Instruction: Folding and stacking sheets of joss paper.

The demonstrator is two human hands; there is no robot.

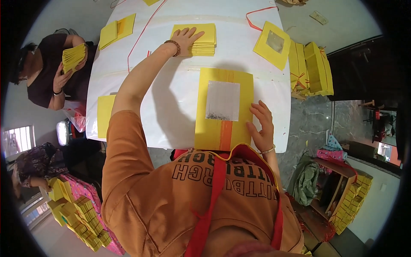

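Note:
My left hand (185,37) reaches far across the white table (171,107) and lies flat, fingers spread, on a stack of yellow paper sheets (205,43). A beaded bracelet sits on that wrist. Right in front of me lies a large yellow sheet (222,81) with a silver foil square in its middle and an orange stripe below. My right hand (261,126) rests with fingers apart on that sheet's right edge, near the table's front edge. Neither hand grips anything.
Another foil-faced yellow sheet (272,44) lies at the far right, tied yellow bundles (311,68) beside it. Folded yellow sheets (116,30) and red string (141,34) lie far left. A seated person (47,73) at the left holds a yellow bundle (72,57). Stacked bundles (83,222) sit on the floor.

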